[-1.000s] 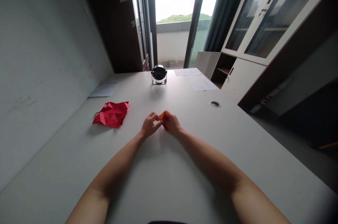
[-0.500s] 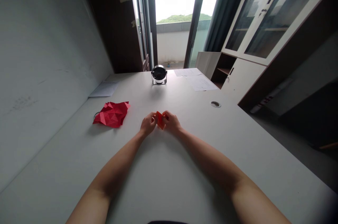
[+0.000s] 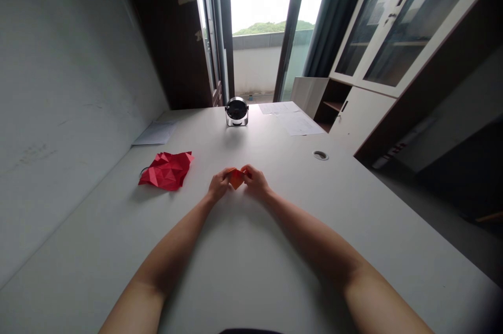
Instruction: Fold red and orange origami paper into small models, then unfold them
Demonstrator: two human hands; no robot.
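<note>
A small folded piece of orange-red paper [image 3: 236, 179] is held up between my two hands, just above the white table. My left hand [image 3: 220, 184] pinches its left corner. On the other side, my right hand [image 3: 254, 180] grips the right corner between thumb and fingers. The paper's lower tip points down toward me, and its front face is orange. Off to the left, a crumpled, creased red paper sheet [image 3: 168, 171] lies on the table, apart from both hands, with a thin dark loop showing at its left edge.
A round black device on a silver stand [image 3: 237, 111] stands toward the far edge of the white table [image 3: 243, 260]. Printed sheets [image 3: 299, 123] lie at the back right, another paper [image 3: 154, 132] by the wall. A cable hole [image 3: 320, 155] is on the right.
The folded paper has turned in my fingers: a tilted, narrow diamond before, it now presents a wider orange face with the tip down. The hands have shifted only slightly.
</note>
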